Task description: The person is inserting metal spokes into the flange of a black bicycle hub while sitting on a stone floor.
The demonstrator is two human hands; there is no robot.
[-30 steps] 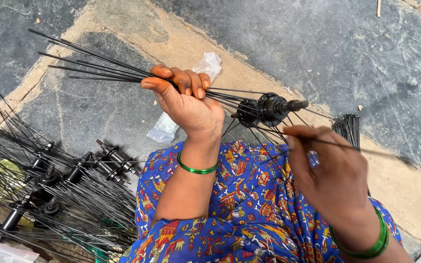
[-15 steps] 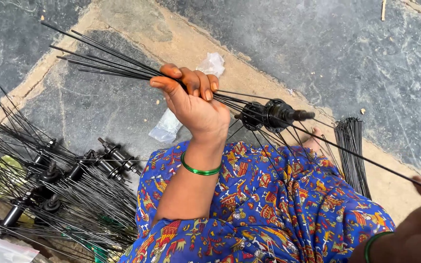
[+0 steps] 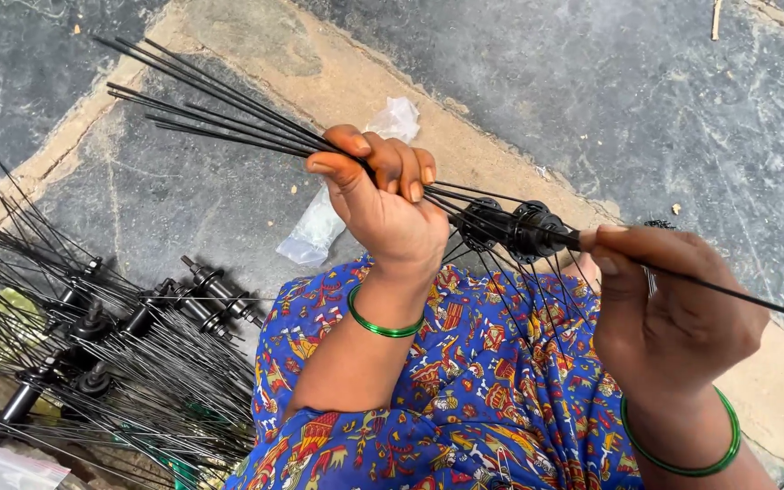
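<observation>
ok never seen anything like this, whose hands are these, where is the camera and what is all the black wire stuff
The camera sits on a person's head and looks down, so both hands are that person's own; there is no machine.

The left hand grips a bundle of thin black spokes that fan out up and to the left. They run into a black wheel hub held between the hands. The right hand pinches a single spoke right beside the hub. Each wrist wears a green bangle, and a blue patterned cloth covers the lap.

On the stone floor at the left lies a pile of more hubs with spokes. A crumpled clear plastic bag lies beyond the left hand.
</observation>
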